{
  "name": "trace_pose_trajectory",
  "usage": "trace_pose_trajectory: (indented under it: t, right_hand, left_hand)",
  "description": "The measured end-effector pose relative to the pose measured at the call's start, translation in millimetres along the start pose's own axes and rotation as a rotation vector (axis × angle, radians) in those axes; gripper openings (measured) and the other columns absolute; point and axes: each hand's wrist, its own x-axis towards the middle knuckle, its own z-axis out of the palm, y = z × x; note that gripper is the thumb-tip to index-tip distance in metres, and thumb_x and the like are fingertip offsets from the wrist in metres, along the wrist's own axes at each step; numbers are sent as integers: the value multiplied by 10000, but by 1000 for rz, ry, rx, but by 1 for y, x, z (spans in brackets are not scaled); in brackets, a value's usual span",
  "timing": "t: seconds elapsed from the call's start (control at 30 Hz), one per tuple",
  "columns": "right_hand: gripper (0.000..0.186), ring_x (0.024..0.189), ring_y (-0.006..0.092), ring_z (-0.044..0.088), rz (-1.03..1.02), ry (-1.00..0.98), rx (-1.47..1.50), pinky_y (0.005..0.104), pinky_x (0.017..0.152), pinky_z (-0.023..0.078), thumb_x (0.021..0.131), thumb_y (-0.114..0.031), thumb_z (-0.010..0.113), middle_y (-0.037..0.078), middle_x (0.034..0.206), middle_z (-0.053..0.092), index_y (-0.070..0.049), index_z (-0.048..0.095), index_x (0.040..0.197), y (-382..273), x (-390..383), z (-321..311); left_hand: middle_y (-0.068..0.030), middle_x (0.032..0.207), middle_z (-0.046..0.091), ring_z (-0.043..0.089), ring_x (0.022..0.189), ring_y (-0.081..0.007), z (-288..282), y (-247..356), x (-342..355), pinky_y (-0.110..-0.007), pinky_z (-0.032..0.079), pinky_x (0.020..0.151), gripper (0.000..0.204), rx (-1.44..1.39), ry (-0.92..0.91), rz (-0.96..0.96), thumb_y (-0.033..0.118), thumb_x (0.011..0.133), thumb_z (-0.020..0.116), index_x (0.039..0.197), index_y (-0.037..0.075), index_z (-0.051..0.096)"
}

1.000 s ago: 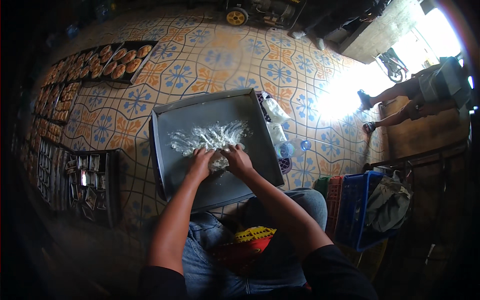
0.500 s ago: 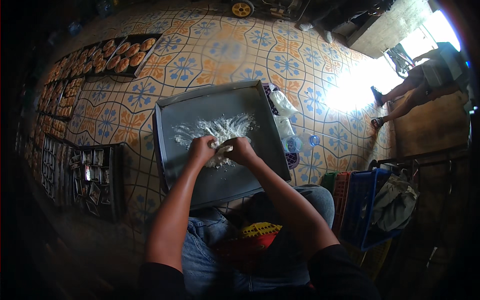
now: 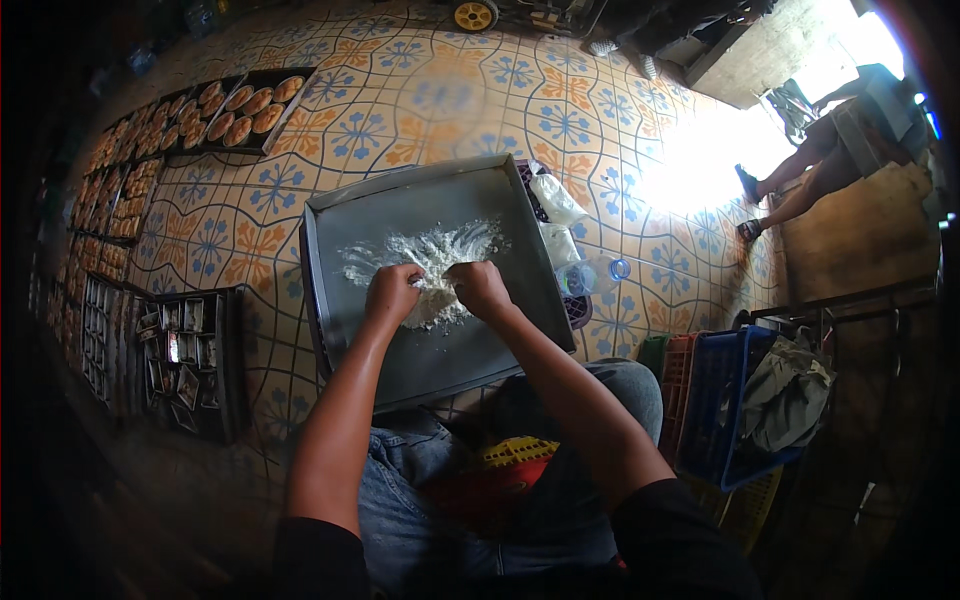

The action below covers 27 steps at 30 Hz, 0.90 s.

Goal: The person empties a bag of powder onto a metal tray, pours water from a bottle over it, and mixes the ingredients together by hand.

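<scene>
Both my hands are inside a large square grey metal tray [image 3: 450,365], over a spread of white powder [image 3: 440,240] that looks like flour. My left hand [image 3: 395,290] is curled, with a little white stuff at its fingertips. My right hand [image 3: 483,290] is closed too, its fingertips down in the powder close beside the left. I cannot make out what either grips. Along the tray's right side lie white plastic bags [image 3: 555,200] and clear plastic bottles [image 3: 590,275] by a dark purple crate [image 3: 580,312].
Trays of baked breads [image 3: 240,115] line the tiled floor at upper left, with dark metal tins [image 3: 188,360] below them. Stacked coloured crates [image 3: 705,400] stand at lower right. Another person [image 3: 840,140] is by the bright doorway; a yellow-wheeled machine [image 3: 475,15] stands at top.
My hands have curled and shifted slightly upward in the picture, stirring the powder into a lower, wider spread toward me. The other person's legs have shifted slightly; the view has moved a little.
</scene>
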Motion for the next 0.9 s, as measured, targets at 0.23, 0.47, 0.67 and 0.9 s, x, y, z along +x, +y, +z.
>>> trace_pose_trajectory:
  t: [0.23, 0.47, 0.67, 0.9]
  right_hand:
    - [479, 1207, 385, 595, 110, -96, -342, 476, 906, 566, 677, -238, 832, 145, 1239, 665, -134, 733, 1133, -14, 14, -9]
    - [477, 1122, 359, 581, -69, -264, -321, 446, 934, 547, 644, -159, 822, 100, 1161, 647, -137, 727, 1111, 5, 9, 24]
    - [298, 995, 350, 659, -55, -241, -233, 441, 906, 541, 667, -125, 768, 141, 968, 704, -104, 768, 965, 19, 4, 30]
    - [378, 940, 336, 722, 119, -265, 37, 406, 872, 568, 666, -257, 821, 165, 989, 748, -100, 782, 1008, 9, 25, 5]
  left_hand:
    - [-188, 1358, 593, 579, 1243, -356, 11, 2, -16, -429, 495, 1029, 646, 169, 4, 91, 139, 673, 854, 1289, 99, 664]
    - [-133, 1308, 615, 547, 1223, -370, 39, -26, -17, -439, 492, 1016, 638, 302, -51, 183, 132, 657, 867, 1263, 115, 670]
    - [-101, 1124, 692, 636, 1065, -323, 41, -25, -14, -421, 528, 926, 433, 300, -51, 215, 95, 669, 822, 1090, 79, 721]
    - [-138, 943, 759, 735, 816, -218, 23, -17, 11, -338, 557, 751, 293, -123, 67, -19, 92, 773, 751, 1061, 38, 749]
